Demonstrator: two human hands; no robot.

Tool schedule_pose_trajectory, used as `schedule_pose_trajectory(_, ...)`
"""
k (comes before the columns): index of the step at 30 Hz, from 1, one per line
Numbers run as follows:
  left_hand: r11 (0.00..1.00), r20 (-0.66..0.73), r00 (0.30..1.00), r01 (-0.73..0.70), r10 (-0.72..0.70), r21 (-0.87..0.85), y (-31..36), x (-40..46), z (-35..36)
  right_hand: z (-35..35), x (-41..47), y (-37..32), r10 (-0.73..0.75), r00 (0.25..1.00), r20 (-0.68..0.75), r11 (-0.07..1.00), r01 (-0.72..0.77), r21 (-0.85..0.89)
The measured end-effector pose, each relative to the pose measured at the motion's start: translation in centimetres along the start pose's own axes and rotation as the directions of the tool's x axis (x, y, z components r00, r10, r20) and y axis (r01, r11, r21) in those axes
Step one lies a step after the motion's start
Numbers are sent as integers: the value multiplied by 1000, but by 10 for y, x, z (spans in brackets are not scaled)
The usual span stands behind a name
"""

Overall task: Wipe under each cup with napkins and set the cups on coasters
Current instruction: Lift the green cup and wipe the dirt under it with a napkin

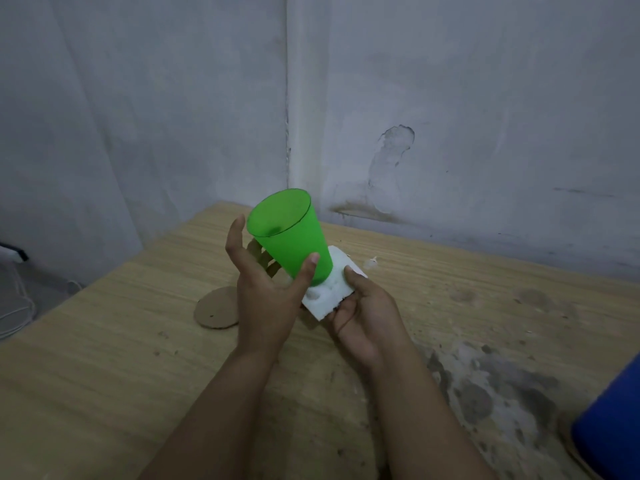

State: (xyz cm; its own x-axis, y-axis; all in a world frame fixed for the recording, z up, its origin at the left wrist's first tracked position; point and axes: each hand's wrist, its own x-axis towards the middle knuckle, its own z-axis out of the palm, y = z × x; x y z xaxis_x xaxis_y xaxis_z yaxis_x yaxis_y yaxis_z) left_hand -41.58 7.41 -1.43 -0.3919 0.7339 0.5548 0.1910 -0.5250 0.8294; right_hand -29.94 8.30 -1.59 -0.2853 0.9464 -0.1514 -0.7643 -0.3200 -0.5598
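Green translucent plastic cup, held tilted above the wooden table, mouth facing up and away, its base exposed for wiping. The left hand steadies the cup, thumb on the near wall and fingers wrapped around the far wall. The right hand presses a folded white napkin against the cup's underside, fingers clamped on the napkin, thumb on top. A round brown cardboard coaster lies on the table below and left of the hands, presumably awaiting the wiped cup. A blue cup stands at the right edge, apparently on a second coaster.
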Motion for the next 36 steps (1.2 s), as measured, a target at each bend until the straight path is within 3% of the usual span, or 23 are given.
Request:
schedule_pose_trajectory(5,1000,-21,1000,-23,23,-18,1,0,-2,-1,4,-3,-91,990,-108,995,95,33)
schedule_pose_trajectory(15,999,14,999,-38,39,-12,4,-4,1,7,-3,11,-13,1000,26,1000,13,5)
schedule_pose_trajectory(25,1000,-45,999,-20,20,-2,5,-2,0,2,-2,4,42,999,8,993,-41,-113)
schedule_pose_trajectory(29,1000,-59,998,-16,17,10,2,1,-2,-2,-2,-4,-14,997,-73,990,3,-143)
schedule_pose_trajectory(32,1000,-69,998,-8,8,-1,1,2,-2,-4,1,-8,-61,989,-136,997,55,-49)
schedule_pose_trajectory(36,1000,-43,999,-11,10,-14,-1,0,-1,-2,3,-3,-111,985,-133,994,108,-26)
